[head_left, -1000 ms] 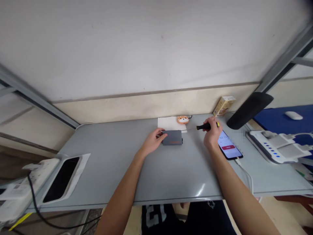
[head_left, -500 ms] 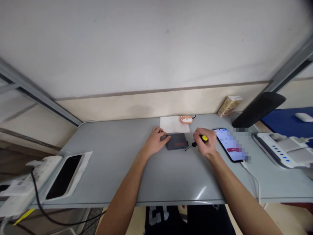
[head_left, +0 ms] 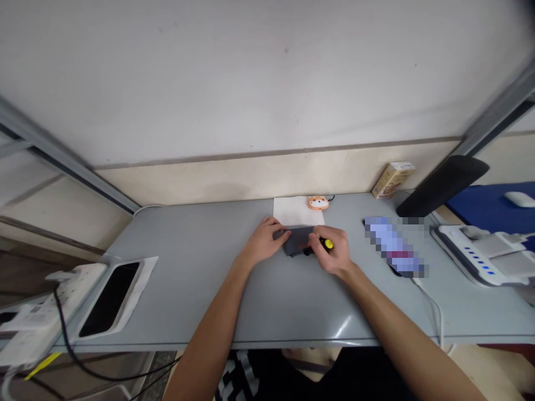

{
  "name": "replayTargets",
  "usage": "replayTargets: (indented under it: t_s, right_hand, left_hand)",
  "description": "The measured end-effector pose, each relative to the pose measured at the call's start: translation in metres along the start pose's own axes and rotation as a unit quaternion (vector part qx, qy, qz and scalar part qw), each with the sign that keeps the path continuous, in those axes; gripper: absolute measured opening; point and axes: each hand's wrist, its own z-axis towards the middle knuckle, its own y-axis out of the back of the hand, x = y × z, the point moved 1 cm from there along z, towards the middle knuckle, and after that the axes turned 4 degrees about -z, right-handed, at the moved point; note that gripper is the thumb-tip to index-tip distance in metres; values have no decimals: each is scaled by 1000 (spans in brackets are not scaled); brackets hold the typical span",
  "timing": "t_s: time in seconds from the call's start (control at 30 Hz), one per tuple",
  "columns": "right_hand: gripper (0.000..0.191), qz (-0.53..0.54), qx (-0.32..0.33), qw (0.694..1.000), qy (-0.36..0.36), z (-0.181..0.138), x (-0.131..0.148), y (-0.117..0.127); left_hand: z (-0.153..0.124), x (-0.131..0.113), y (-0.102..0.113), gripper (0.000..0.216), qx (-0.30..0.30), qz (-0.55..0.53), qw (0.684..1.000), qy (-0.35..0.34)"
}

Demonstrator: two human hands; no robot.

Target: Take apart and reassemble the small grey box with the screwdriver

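Note:
A small flat dark grey box [head_left: 297,240] with reddish print and a slotted front edge lies on the desk. My left hand [head_left: 263,240] grips its left end, thumb on the top face and fingers behind. In my closed right hand [head_left: 337,250] is a screwdriver [head_left: 328,244] with a black and yellow handle. That hand is over the box's right end and hides part of it. The tool points toward the front edge of the box; its tip cannot be made out.
White paper [head_left: 292,210] and an orange animal-face case [head_left: 318,203] lie behind the box. To the right are a phone [head_left: 393,248] on a cable, a carton [head_left: 392,179], a black cylinder-like object [head_left: 443,186] and a charging strip [head_left: 468,253]. Another phone [head_left: 109,301] lies left, beside a power strip [head_left: 79,289].
My right hand has moved left with the screwdriver, from beside the box to over its right end. My left hand stays on the box.

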Motion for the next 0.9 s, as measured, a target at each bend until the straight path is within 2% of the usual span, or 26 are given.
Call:
replayTargets:
  t_s: [0.13, 0.57, 0.73, 0.9]
  right_hand:
    - [40, 5, -34, 999, -38, 1, -1, 3]
    - [40, 18, -38, 997, -65, 1, -11, 2]
    - [41, 38, -66, 993, -90, 1, -14, 5]
    - [40, 97, -173, 969, -147, 8, -22, 12]
  left_hand:
    - [0, -1, -1, 26, -4, 7, 1000, -7]
    - [-1, -18, 7, 20, -55, -33, 997, -47]
    - [-3, -28, 13, 21, -23, -85, 996, -24]
    - [-6, -37, 12, 22, 59, -142, 988, 25]
